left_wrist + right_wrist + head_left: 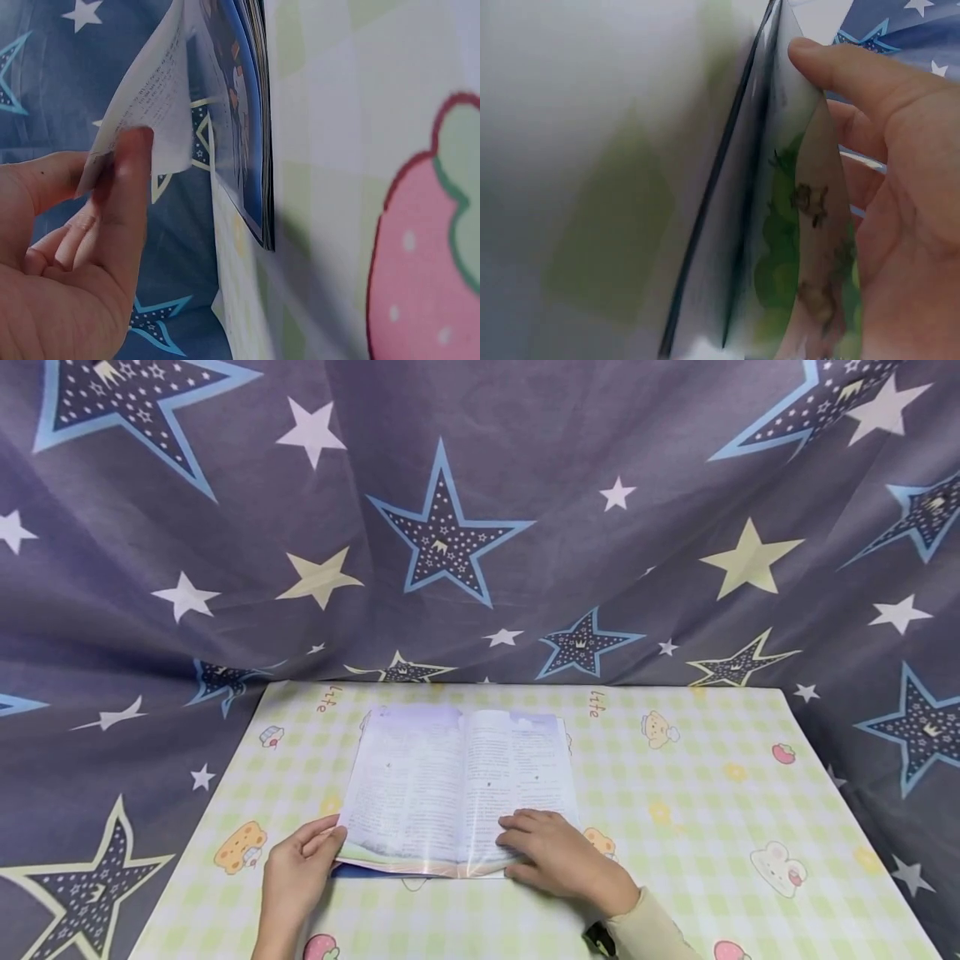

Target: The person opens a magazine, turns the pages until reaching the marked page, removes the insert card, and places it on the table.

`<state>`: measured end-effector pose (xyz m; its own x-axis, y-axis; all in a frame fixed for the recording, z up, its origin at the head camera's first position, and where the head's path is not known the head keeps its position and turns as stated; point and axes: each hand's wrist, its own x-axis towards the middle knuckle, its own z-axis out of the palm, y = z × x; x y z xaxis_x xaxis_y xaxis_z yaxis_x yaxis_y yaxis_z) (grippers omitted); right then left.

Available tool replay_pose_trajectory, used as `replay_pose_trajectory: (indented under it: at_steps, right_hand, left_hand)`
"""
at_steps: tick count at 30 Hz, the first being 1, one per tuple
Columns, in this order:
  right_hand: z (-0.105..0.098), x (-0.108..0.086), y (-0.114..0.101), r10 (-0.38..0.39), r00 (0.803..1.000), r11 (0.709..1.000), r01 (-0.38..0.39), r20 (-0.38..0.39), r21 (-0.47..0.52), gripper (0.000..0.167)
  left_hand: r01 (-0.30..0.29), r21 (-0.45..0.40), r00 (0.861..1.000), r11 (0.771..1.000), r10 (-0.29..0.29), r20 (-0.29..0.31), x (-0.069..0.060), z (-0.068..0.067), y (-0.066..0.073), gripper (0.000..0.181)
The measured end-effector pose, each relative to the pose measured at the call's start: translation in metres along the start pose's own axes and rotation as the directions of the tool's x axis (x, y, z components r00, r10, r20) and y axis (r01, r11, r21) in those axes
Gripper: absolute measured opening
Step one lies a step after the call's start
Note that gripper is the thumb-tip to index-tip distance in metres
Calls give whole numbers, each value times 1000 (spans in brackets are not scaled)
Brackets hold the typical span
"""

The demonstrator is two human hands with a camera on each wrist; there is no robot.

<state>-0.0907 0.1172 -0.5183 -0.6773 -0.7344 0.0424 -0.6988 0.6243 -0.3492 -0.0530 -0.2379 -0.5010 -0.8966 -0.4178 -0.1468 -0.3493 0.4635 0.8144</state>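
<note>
An open book with printed text and pale purple page tops lies on the table. At its lower left corner my left hand pinches a page between thumb and fingers. The left wrist view shows that page lifted away from a blue picture page beneath. My right hand rests on the lower part of the right page, its fingers spread over the paper. In the right wrist view the thumb lies by the page edge, near a green and brown illustration; the other fingers are partly hidden.
The table wears a green and white checked cloth with cartoon prints. Behind and beside it hangs a dark curtain with stars. A small black object sits at the right wrist, by the cream sleeve.
</note>
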Motion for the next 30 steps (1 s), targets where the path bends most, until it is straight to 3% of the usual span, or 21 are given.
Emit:
replay_pose_trajectory:
  at_steps: [9,15,24,30]
  right_hand:
    - [-9,-23,18,33,999,993,-33,5,114,29]
    - [-13,-35,30,113,988,984,-97,-102,148,23]
    - [-17,-36,32,261,924,960,-218,-280,178,30]
    - [-18,-35,32,255,909,960,-198,-330,196,25]
  left_hand:
    - [-27,-118,998,993,21,-52,3,4,0,32]
    - [-43,-122,997,992,35,-69,3,7,2,30]
    - [-61,-161,996,985,70,55,1,28,19,29]
    - [-110,-226,981,968,142,133,-1,43,28,28]
